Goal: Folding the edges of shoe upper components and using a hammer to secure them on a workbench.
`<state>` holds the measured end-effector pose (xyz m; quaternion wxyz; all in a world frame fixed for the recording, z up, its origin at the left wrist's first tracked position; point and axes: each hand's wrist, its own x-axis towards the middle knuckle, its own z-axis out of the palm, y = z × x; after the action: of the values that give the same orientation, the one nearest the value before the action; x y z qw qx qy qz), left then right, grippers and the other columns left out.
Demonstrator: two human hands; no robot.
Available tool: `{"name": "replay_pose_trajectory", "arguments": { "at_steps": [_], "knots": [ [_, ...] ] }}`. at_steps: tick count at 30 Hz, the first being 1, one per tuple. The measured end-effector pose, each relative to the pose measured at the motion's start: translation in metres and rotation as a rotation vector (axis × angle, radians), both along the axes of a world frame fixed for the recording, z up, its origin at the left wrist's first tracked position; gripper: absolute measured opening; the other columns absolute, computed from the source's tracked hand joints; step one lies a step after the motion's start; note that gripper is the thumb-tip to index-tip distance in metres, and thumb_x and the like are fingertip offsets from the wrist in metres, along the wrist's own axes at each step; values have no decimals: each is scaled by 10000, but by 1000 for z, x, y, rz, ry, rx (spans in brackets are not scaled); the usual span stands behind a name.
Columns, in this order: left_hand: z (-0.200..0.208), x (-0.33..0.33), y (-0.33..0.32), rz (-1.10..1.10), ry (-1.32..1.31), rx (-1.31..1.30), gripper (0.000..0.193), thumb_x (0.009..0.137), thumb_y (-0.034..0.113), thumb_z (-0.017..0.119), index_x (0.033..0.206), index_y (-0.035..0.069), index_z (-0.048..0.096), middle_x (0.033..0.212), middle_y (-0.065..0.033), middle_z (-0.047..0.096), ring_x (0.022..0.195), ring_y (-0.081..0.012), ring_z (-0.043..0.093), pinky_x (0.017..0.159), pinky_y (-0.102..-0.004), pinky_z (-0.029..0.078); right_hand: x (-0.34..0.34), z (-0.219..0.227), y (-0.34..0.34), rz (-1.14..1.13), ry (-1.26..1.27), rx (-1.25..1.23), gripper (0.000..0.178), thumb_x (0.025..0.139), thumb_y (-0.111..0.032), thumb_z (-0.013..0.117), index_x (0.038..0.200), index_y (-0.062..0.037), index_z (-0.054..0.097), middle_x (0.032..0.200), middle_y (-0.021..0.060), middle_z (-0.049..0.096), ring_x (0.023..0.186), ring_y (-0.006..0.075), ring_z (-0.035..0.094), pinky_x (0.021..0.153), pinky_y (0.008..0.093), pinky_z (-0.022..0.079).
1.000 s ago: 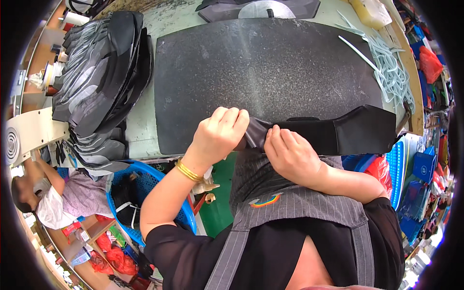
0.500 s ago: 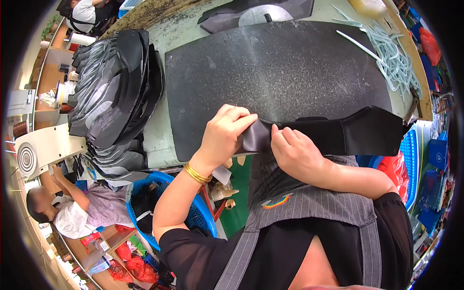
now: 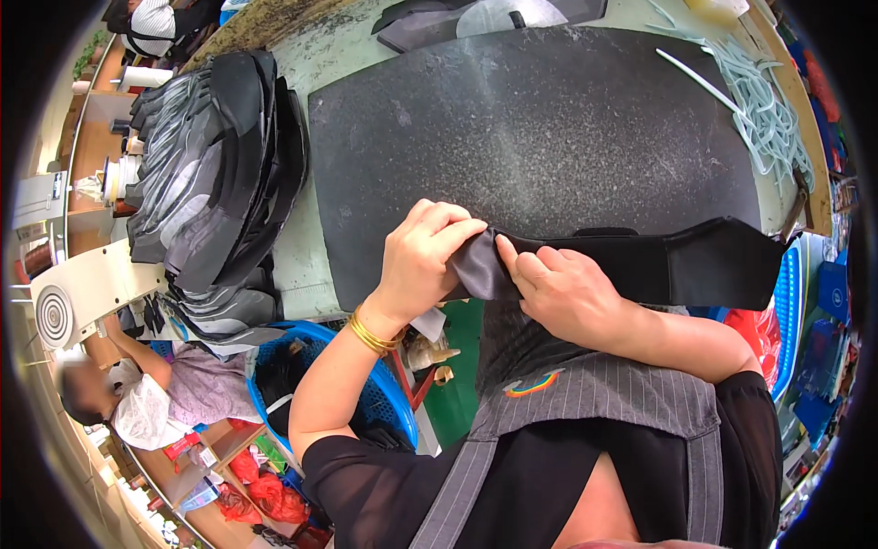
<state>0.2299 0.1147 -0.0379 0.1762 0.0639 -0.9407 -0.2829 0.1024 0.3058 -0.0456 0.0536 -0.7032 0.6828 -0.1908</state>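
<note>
A long black fabric panel (image 3: 631,265) stretches along the near edge of a dark work mat (image 3: 540,137), its wide end lying to the right. My left hand (image 3: 422,261), with gold bangles at the wrist, pinches the panel's left end, where a shiny grey side is folded into view. Close beside it, my right hand (image 3: 565,288) is closed on the panel's upper edge, its index fingertip pressed at the fold. The two hands are a small gap apart. The rest of the left end is hidden behind my left fingers.
A thick stack of black and grey cut pieces (image 3: 215,174) stands left of the mat. Pale blue cord (image 3: 764,110) lies tangled at the far right. Blue baskets (image 3: 402,403) flank me. A person (image 3: 155,384) sits at lower left by a cream machine (image 3: 101,284).
My right hand has edged left toward my left hand, and its index finger now points at the fold. More of the shiny grey side shows. The whole view has shifted slightly.
</note>
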Motion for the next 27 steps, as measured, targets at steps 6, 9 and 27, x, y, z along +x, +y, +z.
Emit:
{"name": "replay_pose_trajectory", "arguments": {
  "at_steps": [6, 9, 27],
  "knots": [
    [9, -5, -12, -74, -8, -2, 327, 635, 23, 728, 955, 86, 722, 941, -23, 675, 893, -251, 630, 737, -355, 539, 0, 3, -2, -12, 36, 17, 665, 788, -210, 708, 1352, 95, 531, 891, 34, 518, 768, 149, 549, 687, 288, 494],
    [15, -7, -22, -223, 60, -371, 248, 705, 140, 700, 946, 94, 727, 940, 3, 673, 885, -198, 629, 759, -335, 497, 0, 6, -2, -10, 57, 30, 781, 740, -276, 752, 1394, 73, 506, 880, 27, 482, 760, 135, 534, 666, 278, 482],
    [3, 13, 78, -173, -93, -3, 560, 850, 273, 732, 1329, 28, 575, 1492, -152, 490, 1386, -352, 457, 1153, -478, 352, -30, 21, 56, 65, 310, -180, 381, 700, -111, 659, 1050, 38, 691, 919, 70, 616, 898, 209, 638, 737, 302, 554]
  ]
}}
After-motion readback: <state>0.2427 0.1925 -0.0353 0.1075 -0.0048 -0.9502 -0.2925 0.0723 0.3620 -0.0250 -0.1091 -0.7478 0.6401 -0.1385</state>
